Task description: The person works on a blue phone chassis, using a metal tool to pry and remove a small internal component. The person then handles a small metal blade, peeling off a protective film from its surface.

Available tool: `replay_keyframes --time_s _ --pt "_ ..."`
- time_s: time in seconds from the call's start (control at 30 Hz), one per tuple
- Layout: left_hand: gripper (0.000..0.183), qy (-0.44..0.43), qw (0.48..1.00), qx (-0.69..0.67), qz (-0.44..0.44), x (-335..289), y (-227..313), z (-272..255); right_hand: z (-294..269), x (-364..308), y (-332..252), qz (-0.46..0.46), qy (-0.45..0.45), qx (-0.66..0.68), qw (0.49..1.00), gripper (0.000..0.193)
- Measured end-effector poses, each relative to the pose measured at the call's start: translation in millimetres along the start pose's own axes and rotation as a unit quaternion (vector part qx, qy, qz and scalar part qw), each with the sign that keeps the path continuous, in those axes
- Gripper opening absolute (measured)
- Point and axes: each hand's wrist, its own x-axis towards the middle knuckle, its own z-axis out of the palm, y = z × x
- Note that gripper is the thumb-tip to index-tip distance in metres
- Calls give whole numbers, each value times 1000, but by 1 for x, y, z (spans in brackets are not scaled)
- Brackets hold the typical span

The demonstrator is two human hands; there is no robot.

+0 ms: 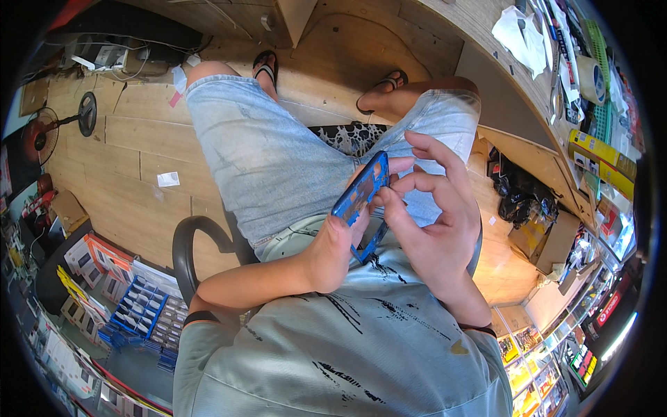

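A blue phone mid-frame with cut-outs is held tilted above my lap. My left hand is closed round it from below and the left, with the thumb along its near side and fingers partly hidden behind it. At the frame's right edge, the thumb and index finger of my right hand are pinched together. Whatever lies between those fingertips is too small or hidden to make out. The other right fingers are bent and raised away from the frame.
A workbench at the upper right carries tissue, tape and a yellow box. Below it are a black bag and cardboard. A chair armrest is at my left, beyond it a blue parts tray.
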Motion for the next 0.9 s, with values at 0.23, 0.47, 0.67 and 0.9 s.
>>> replay_keyframes --time_s 0.23,0.47,0.67,0.9 --pt "122 -6 997 -80 9 4 -1 -1 -2 -1 -3 -14 0 -15 1000 15" --pt "115 -9 988 -155 10 8 -3 -10 -6 -1 4 2 -2 48 999 17" --pt "114 -8 990 -138 4 7 -2 -9 -10 3 3 -16 -14 49 999 16" --pt "105 -21 994 -107 18 2 -4 -9 -5 11 -4 -21 3 43 999 14"
